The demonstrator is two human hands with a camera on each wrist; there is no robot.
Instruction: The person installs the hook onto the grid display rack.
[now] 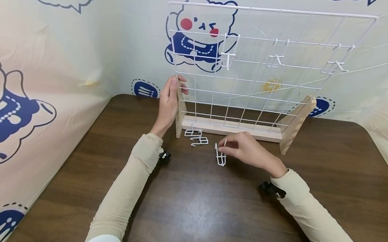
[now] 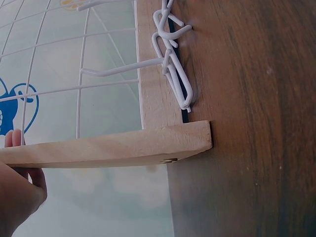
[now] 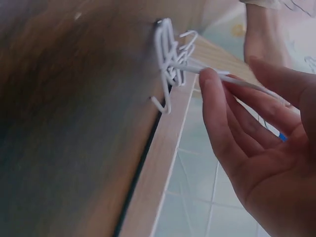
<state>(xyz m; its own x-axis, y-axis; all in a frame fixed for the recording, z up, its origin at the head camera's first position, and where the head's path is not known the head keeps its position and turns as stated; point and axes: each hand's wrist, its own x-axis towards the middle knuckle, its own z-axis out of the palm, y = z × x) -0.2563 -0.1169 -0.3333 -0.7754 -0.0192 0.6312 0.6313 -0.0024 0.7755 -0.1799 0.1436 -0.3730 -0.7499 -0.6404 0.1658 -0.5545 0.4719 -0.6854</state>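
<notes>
A white wire grid rack [image 1: 249, 80] stands in a wooden base with two side posts. My left hand [image 1: 169, 101] grips the left wooden post [image 1: 180, 116]; the left wrist view shows fingers on both sides of it. With thumb and fingers, my right hand [image 1: 245, 149] pinches a white metal hook [image 1: 221, 159] by its prong, just in front of the base. Two or so more loose hooks [image 1: 199, 140] lie on the table by the left end of the base, overlapping one another. In the right wrist view the held prong [image 3: 247, 85] passes between thumb and fingertips.
Three white hooks hang on the grid's upper wires: a left one [image 1: 228, 57], a middle one [image 1: 277, 60] and a right one [image 1: 336, 65]. The right wooden post [image 1: 297, 122] stands on the dark brown table [image 1: 189, 208]. Behind is a cartoon-printed cloth [image 1: 136, 34].
</notes>
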